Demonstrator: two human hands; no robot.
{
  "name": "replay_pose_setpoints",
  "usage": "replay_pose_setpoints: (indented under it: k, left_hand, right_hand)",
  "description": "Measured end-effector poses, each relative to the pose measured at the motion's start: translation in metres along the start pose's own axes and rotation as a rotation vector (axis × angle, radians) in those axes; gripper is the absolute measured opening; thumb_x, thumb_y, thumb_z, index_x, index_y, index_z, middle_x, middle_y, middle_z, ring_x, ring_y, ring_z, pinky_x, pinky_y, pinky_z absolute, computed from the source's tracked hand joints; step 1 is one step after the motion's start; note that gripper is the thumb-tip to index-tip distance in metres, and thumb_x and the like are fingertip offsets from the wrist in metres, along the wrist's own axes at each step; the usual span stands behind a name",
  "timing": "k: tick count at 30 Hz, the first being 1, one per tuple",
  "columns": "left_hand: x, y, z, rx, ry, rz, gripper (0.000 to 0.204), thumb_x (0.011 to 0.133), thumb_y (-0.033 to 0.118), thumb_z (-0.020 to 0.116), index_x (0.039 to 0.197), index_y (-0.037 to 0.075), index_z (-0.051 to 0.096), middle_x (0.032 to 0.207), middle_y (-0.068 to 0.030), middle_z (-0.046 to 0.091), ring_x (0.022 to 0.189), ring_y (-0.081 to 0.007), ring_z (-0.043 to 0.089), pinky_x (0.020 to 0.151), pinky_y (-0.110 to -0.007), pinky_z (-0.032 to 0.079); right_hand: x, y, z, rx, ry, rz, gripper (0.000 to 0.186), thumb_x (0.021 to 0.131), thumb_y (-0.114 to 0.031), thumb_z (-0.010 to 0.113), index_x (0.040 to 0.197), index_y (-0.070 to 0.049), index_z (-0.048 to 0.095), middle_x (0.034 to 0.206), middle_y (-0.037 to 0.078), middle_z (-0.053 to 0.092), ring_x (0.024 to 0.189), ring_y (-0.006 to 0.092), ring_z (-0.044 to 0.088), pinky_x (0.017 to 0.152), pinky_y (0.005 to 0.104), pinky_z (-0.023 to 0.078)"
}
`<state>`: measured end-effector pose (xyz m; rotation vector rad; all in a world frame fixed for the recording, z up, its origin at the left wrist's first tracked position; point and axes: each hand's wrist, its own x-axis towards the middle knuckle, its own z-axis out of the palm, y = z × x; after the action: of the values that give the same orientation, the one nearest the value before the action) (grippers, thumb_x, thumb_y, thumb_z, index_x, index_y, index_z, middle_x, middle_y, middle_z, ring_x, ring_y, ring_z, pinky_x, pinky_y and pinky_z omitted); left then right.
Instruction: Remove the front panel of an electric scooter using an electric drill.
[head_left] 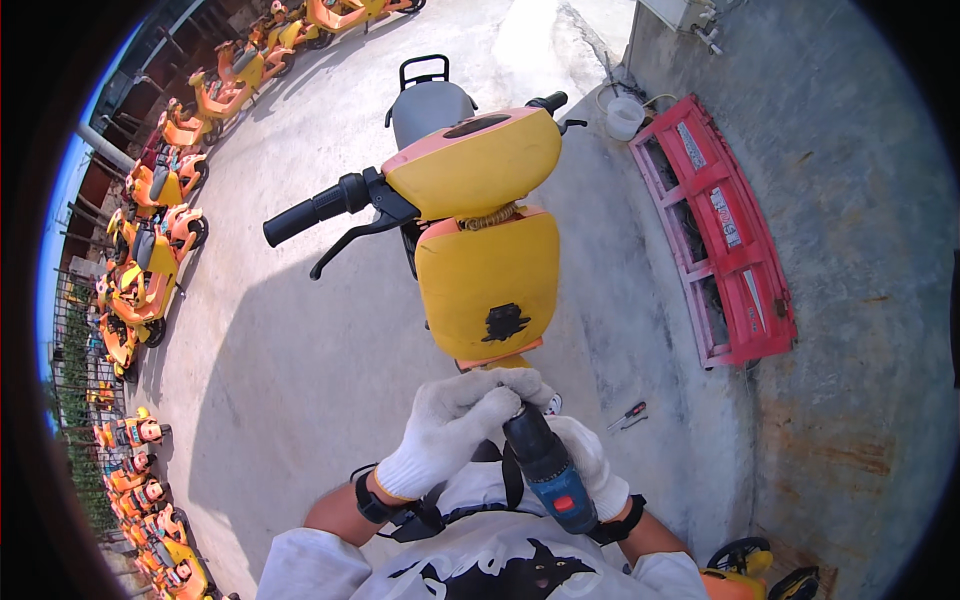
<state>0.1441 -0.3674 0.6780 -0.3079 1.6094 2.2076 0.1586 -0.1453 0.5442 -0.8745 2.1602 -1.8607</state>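
A blue and black cordless drill [562, 490] points away from my chest, its red switch facing up. My right hand [597, 468], in a white knit glove, is wrapped round the drill's grip, which is mostly hidden. At the drill's front end, my left hand [445, 432], gloved too, has its fingers bent and pressed together beside the chuck [522, 412]. Whatever those fingers pinch is hidden. Just beyond both hands stands a yellow electric scooter [487, 275], its front toward me, with a black patch on the front panel. Its handlebar grip [300, 215] and brake lever reach out to the left.
Right of the scooter, a red slatted panel [715, 235] leans at the concrete wall [850, 270], near a white bucket [625, 118]. A screwdriver [627, 414] lies on the floor. Several yellow scooters [150, 270] line the left side; another vehicle part [745, 570] shows lower right.
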Motion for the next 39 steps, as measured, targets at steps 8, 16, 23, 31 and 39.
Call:
replay_pose_setpoints:
  k: [8, 16, 23, 31, 39]
  left_hand:
    - [0.016, -0.023, -0.015, 0.045, -0.084, -0.064, 0.034, 0.101, 0.011, 0.054, 0.131, -0.006, 0.06, 0.121, -0.0134, 0.069, 0.112, -0.0169, 0.065, 0.101, -0.031, 0.05]
    - [-0.002, -0.048, -0.205, 1.472, -0.626, -0.652, 0.053, 0.097, 0.05, 0.059, 0.137, 0.016, 0.06, 0.121, -0.0117, 0.071, 0.109, -0.0298, 0.069, 0.096, -0.039, 0.054]
    - [0.047, -0.041, -0.379, 2.145, -0.158, -0.43, 0.032, 0.095, 0.034, 0.064, 0.112, 0.008, 0.07, 0.102, -0.012, 0.074, 0.098, -0.0283, 0.071, 0.088, -0.04, 0.053]
    - [0.099, -0.132, -0.2, 1.321, -0.295, 0.013, 0.038, 0.091, 0.018, 0.069, 0.127, 0.007, 0.065, 0.11, -0.0096, 0.074, 0.103, -0.0252, 0.071, 0.09, -0.036, 0.055]
    - [0.068, -0.207, -0.158, 1.005, -0.231, -0.144, 0.077, 0.084, 0.023, 0.076, 0.15, 0.005, 0.04, 0.133, -0.019, 0.062, 0.117, -0.0315, 0.065, 0.097, -0.04, 0.054]
  right_hand:
    - [-0.009, 0.028, 0.011, -0.061, 0.009, 0.015, 0.031, 0.086, -0.014, 0.067, 0.115, -0.001, 0.067, 0.103, 0.016, 0.069, 0.098, 0.035, 0.067, 0.09, 0.0415, 0.053]
    - [-0.017, 0.084, 0.066, 1.403, 0.382, 0.916, 0.031, 0.086, -0.011, 0.073, 0.115, -0.002, 0.067, 0.099, 0.013, 0.072, 0.086, 0.0247, 0.071, 0.08, 0.0332, 0.057]
    - [-0.053, 0.201, 0.125, 0.366, 0.22, 0.71, 0.037, 0.093, -0.025, 0.066, 0.122, -0.003, 0.062, 0.097, 0.011, 0.071, 0.086, 0.0236, 0.072, 0.079, 0.0349, 0.058]
    - [-0.084, 0.246, 0.153, 1.907, 0.483, 0.551, 0.071, 0.105, -0.055, 0.024, 0.149, -0.001, 0.038, 0.135, 0.018, 0.056, 0.123, 0.0263, 0.059, 0.104, 0.0386, 0.05]
    - [-0.048, 0.211, 0.138, 2.271, 0.542, 0.631, 0.076, 0.101, -0.063, 0.037, 0.15, -0.004, 0.037, 0.133, 0.018, 0.056, 0.122, 0.03, 0.059, 0.103, 0.041, 0.051]
